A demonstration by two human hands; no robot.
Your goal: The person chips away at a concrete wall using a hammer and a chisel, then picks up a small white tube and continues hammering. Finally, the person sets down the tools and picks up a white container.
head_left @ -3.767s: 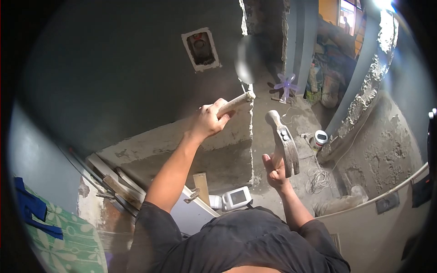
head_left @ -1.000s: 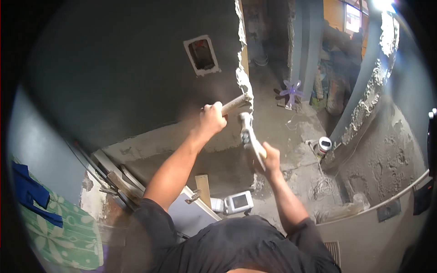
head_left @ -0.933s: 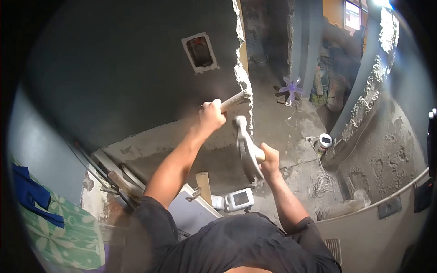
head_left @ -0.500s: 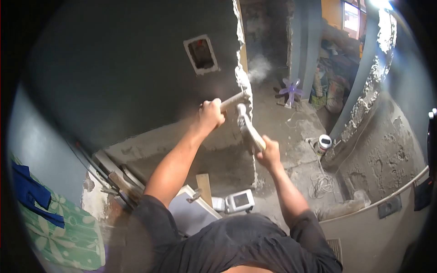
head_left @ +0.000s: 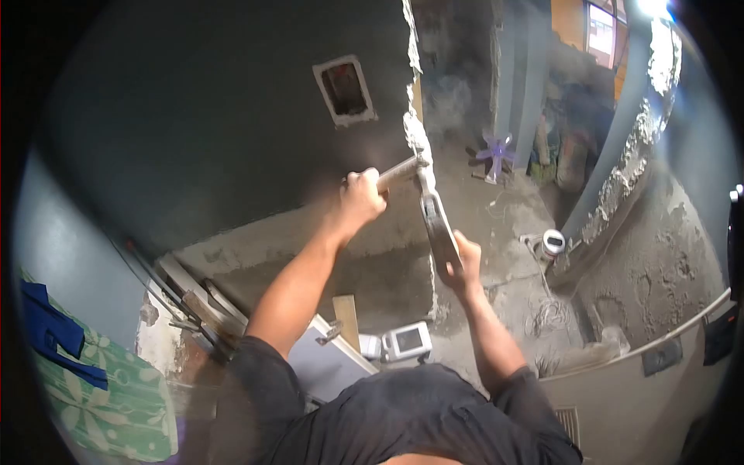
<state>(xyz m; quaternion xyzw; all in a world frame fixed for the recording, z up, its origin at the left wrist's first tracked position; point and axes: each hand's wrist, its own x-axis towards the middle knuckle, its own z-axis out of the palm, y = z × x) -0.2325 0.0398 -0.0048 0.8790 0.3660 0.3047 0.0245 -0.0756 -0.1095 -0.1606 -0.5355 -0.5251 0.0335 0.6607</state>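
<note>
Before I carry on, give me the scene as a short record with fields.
left hand: closed around a bar-like tool
right hand: gripping a hammer
hammer head: at the bar-like tool's far end; contact unclear
work spot: rough, broken wall edge
wall: rectangular recess
floor: purple flower-shaped object, coiled cord
air: hazy beyond the edge

Hammer (head_left: 439,225) in right hand (head_left: 465,265), jagged wall edge (head_left: 414,128)
</note>
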